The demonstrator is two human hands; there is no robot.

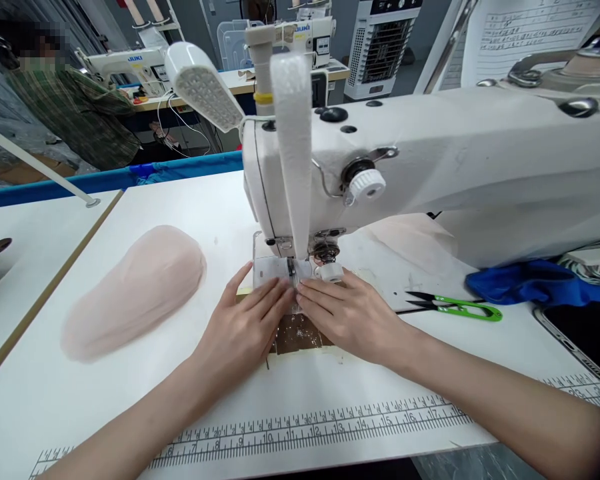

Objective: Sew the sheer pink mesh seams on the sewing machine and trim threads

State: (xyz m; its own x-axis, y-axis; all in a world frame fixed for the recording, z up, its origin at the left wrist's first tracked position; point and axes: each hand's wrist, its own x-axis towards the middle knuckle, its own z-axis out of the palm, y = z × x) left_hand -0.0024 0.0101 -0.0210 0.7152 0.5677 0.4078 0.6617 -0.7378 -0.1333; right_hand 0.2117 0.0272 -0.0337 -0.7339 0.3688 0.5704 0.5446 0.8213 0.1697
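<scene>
My left hand [247, 323] and my right hand [347, 313] lie flat side by side on the table in front of the white sewing machine [430, 167]. Their fingers are stretched out and press on a small piece of sheer fabric [293, 310] at the presser foot [293, 270]. The fingertips almost meet just below the needle. A wide white elastic tape [294, 147] hangs down the machine's front to the foot. A taped brown patch [297, 340] shows between my hands.
A pile of sheer pink fabric [135, 290] lies at the left. Green thread snips [455, 308] and a blue cloth [535, 283] sit at the right. A printed ruler [305, 427] runs along the table's front edge. Another person [75, 107] works at a far machine.
</scene>
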